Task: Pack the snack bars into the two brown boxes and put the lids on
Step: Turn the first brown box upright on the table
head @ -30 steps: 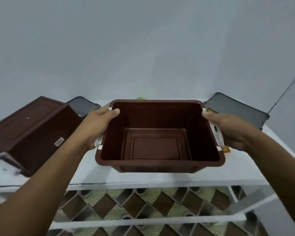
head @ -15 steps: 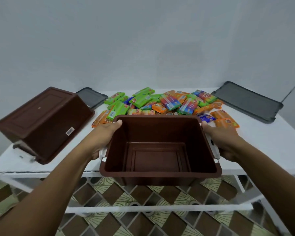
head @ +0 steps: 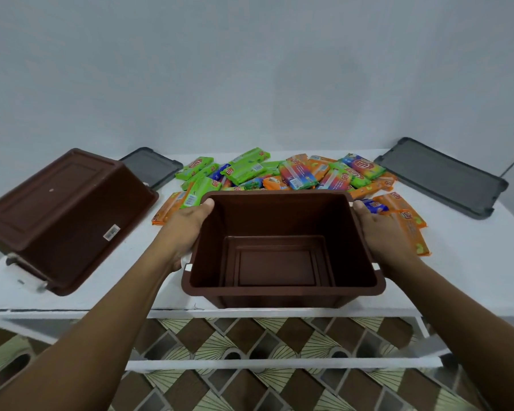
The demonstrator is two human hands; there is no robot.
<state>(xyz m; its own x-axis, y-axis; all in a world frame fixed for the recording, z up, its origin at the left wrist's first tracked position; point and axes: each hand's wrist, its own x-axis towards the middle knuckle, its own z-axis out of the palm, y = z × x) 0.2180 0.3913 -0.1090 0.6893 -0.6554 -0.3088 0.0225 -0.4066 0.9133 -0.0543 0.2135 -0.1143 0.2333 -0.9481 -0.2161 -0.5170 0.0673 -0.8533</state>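
Head: brown box (head: 279,218), apparently empty.

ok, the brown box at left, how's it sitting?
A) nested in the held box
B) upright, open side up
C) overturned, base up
C: the left brown box lies tilted on the table with its base and barcode sticker facing up, apart from the held box.

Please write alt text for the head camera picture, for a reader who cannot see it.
The left hand and the right hand hold an empty brown box by its sides at the front edge of a white table. Behind it lie piled snack bars between two grey lids; a second brown box lies tipped over at the left.
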